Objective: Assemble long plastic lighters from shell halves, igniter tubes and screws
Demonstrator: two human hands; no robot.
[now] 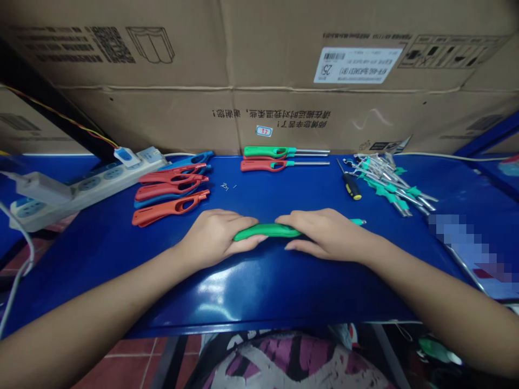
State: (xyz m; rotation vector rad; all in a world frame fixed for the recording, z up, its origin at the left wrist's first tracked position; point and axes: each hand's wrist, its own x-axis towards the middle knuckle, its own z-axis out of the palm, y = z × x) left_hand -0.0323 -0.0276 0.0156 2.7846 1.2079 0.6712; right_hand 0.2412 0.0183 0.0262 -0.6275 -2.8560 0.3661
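Note:
A green lighter handle (267, 232) lies level between my two hands, above the blue table. My left hand (221, 235) grips its left end, thumb below and fingers above. Around its right end are the fingers and thumb of my right hand (324, 233), which partly hide it. A teal tip (358, 222) shows just behind my right wrist. Beyond my hands, a green lighter (265, 152) and a red lighter (263, 165) with metal tubes lie side by side. Small screws (225, 187) rest on the table behind my left hand.
Red and blue handles (172, 209) are piled at the left, near a white power strip (91, 186). A black and yellow screwdriver (351, 186) lies beside several metal tubes with teal parts (391, 186) at the right. A cardboard box (162, 116) stands behind the blue table (162, 292).

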